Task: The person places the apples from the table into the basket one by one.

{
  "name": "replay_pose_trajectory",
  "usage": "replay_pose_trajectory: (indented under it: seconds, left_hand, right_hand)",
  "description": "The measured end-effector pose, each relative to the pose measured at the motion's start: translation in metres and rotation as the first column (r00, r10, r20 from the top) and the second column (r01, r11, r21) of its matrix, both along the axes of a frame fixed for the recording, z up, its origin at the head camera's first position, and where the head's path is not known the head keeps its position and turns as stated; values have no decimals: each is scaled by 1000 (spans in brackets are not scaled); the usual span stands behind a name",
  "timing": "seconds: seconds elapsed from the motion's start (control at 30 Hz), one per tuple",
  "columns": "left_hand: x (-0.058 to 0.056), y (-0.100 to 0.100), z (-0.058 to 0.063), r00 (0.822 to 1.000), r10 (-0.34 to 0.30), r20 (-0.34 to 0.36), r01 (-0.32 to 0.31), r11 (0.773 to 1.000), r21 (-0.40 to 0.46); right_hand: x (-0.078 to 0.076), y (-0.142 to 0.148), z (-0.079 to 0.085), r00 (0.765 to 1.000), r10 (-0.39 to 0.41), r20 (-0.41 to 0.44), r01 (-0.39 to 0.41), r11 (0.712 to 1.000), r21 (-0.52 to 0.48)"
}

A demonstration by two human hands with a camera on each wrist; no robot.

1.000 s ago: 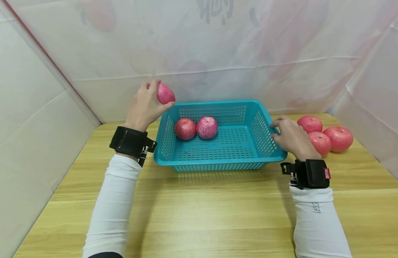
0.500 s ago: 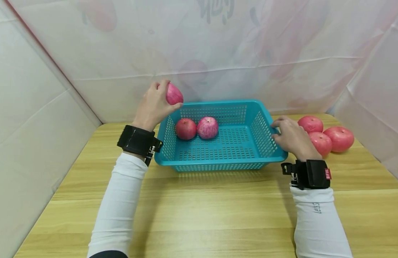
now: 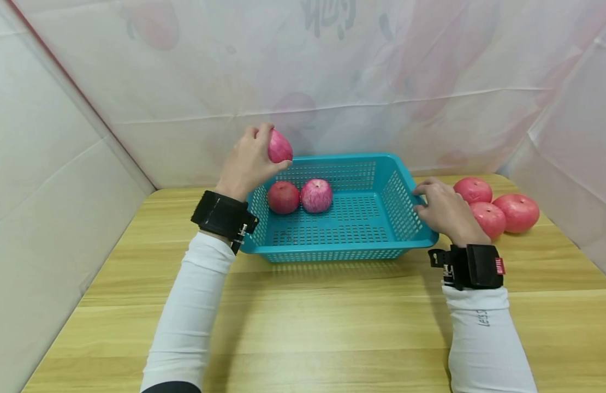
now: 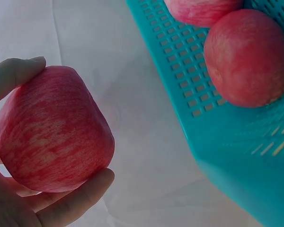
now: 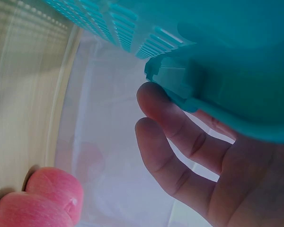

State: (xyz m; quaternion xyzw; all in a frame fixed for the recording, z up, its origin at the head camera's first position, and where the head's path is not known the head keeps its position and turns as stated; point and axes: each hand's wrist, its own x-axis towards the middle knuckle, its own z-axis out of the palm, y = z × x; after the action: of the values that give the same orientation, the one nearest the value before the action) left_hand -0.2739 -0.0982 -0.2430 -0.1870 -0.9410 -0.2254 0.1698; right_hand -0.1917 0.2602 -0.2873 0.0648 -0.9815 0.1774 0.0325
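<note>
My left hand (image 3: 248,164) grips a red-pink apple (image 3: 279,146) above the back left corner of the blue plastic basket (image 3: 327,254). In the left wrist view, thumb and fingers wrap the streaked apple (image 4: 57,132), which is apart from the basket wall (image 4: 180,94). Two apples sit side by side inside the basket at its left: a plain red one (image 3: 283,197) and a streaked one (image 3: 316,195). My right hand (image 3: 445,210) holds the basket's right rim; the right wrist view shows bent fingers (image 5: 156,101) up against the rim's underside (image 5: 180,97).
Three more apples lie grouped on the wooden table (image 3: 332,322), right of my right hand: one at the back (image 3: 473,190), one in front (image 3: 488,219) and a larger one (image 3: 517,213) at the right. Pale printed cloth (image 3: 313,71) walls the table at the back and sides.
My left hand has carried its apple rightward, from beyond the basket's left edge to over its back left corner. My right hand and the basket have stayed nearly still.
</note>
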Motion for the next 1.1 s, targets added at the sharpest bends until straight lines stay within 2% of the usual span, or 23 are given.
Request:
replay_pose_trajectory:
  seconds: [0.17, 0.43, 0.77, 0.93, 1.1]
  left_hand:
    - [-1, 9, -1, 999, -33, -11, 33, 999, 2]
    - [-2, 23, -4, 997, -77, 21, 77, 997, 13]
    - [-5, 33, -9, 992, -126, -1, 126, 992, 10]
    - [-6, 37, -11, 989, -144, -10, 144, 989, -18]
    - [-5, 42, -10, 992, -119, -41, 115, 989, -92]
  right_hand:
    - [1, 0, 0, 1000, -1, -6, 1, 1000, -2]
    - [1, -1, -1, 1000, 0, -3, 0, 1000, -6]
    - [0, -2, 1, 1000, -5, 3, 6, 1000, -7]
    - [0, -3, 0, 1000, -6, 7, 7, 1000, -13]
    - [0, -3, 0, 1000, -2, -6, 2, 1000, -10]
